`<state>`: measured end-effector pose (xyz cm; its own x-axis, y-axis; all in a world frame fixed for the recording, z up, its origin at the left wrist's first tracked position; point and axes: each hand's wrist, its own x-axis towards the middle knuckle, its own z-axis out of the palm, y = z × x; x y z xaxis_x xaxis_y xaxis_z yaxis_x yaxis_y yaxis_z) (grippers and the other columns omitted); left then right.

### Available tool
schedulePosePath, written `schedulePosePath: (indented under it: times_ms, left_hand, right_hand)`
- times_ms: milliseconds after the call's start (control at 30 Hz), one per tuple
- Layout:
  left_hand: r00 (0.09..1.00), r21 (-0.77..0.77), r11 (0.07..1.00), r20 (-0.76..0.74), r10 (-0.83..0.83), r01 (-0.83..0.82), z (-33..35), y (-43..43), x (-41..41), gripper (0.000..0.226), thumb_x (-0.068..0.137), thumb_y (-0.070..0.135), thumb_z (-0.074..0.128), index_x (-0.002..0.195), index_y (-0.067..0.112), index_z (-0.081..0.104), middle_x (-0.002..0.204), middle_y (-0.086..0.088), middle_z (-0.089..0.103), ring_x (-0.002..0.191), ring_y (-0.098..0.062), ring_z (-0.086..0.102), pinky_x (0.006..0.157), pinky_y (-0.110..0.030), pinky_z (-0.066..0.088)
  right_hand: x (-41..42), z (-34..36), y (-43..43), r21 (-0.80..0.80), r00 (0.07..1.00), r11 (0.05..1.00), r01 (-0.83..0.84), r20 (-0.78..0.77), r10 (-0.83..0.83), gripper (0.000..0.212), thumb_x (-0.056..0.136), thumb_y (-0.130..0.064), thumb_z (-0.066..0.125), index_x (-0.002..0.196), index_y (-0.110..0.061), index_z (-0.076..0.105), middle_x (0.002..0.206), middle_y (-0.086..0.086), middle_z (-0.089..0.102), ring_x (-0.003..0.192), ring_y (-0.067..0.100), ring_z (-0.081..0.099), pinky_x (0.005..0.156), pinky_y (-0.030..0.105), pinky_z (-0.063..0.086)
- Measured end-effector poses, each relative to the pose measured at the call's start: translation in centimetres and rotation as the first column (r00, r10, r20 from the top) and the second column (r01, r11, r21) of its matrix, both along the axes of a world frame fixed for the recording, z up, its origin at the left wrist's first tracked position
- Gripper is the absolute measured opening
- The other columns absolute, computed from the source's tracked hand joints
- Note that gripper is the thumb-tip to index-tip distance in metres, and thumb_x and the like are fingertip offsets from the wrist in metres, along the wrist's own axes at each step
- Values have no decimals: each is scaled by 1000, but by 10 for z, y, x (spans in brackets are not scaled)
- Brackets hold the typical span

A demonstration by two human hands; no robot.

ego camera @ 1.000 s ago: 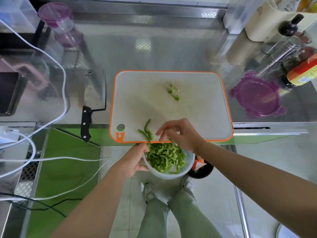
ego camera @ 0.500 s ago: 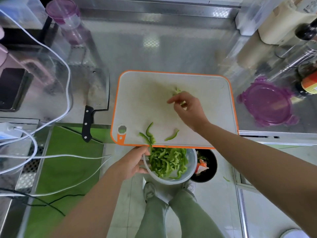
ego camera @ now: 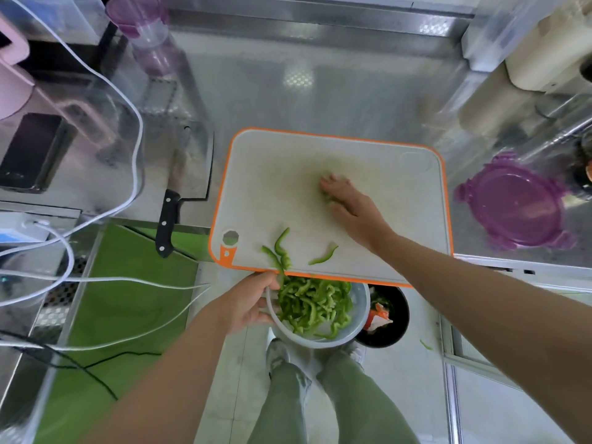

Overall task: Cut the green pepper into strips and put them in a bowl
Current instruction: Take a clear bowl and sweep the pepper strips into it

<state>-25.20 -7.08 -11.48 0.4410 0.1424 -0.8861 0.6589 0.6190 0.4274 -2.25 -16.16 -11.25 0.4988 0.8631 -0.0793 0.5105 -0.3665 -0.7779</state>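
A white cutting board [ego camera: 272, 174] with an orange rim lies on the steel counter. My left hand [ego camera: 243, 302] grips the rim of a clear bowl [ego camera: 358, 302] held just below the board's near edge; the bowl is full of green pepper strips [ego camera: 310, 306]. A few loose strips [ego camera: 282, 248] lie near the board's front edge, another strip [ego camera: 323, 256] to their right. My right hand [ego camera: 346, 203] lies flat on the middle of the board, fingers straight, covering small pepper bits of which a green edge shows.
A cleaver [ego camera: 179, 190] with a black handle lies left of the board. A purple lid [ego camera: 512, 200] sits to the right. White cables [ego camera: 96, 280] cross the left side. A dark bin [ego camera: 390, 318] with scraps stands on the floor by my feet.
My right hand left the bowl, dropped a strip on the board's front, reached to the pepper bits at the board's middle and now lies flat over them. The bowl stays held.
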Motion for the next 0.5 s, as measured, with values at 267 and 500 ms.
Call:
schedulePosePath:
  times_ms: [267, 500]
  left_hand:
    - [1000, 23, 999, -7, -27, 28, -1, 1, 0, 21, 89, 9, 47, 107, 10, 56, 103, -11, 62, 91, -28, 63, 75, -44, 57]
    - [1000, 21, 1000, -10, -18, 18, 0, -1, -1, 21, 89, 10, 45, 106, 12, 58, 107, -12, 64, 97, -30, 63, 79, -47, 57]
  right_hand:
    - [-28, 30, -26, 165, 977, 986, 23, -211, 12, 35, 88, -1, 47, 110, -12, 71, 125, -2, 64, 120, 6, 57, 103, 23, 42]
    - [12, -5, 1, -182, 980, 981, 66, 196, -30, 51, 101, -22, 37, 148, -4, 28, 158, 12, 16, 148, 20, 8, 115, 23, -5]
